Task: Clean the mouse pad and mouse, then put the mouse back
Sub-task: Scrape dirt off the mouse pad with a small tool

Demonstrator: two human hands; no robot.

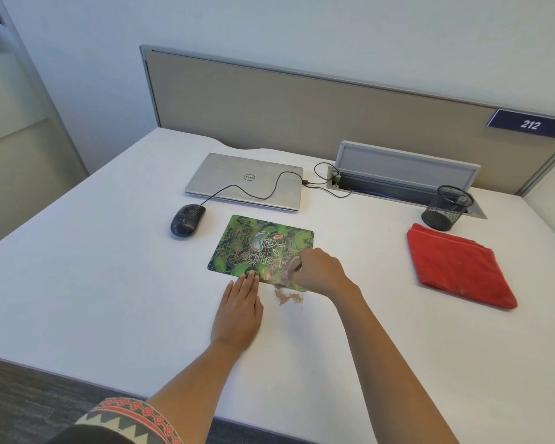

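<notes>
Crumbs [289, 298] lie on the desk [109, 283] just off the near edge of the pad [260, 245], so I judge a hard stroke could scatter them to the floor. My left hand [237, 312] lies flat, fingers together, tips pinning that edge; if it lifts, the pad may slide. My right hand [318, 270] curls round a pale tool [293, 267], too blurred to name. The mouse [187, 220] waits left of the pad, speckled.

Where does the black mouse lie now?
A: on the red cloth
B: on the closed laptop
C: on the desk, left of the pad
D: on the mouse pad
C: the mouse sits on the desk, left of the mouse pad, not touching it.
</notes>
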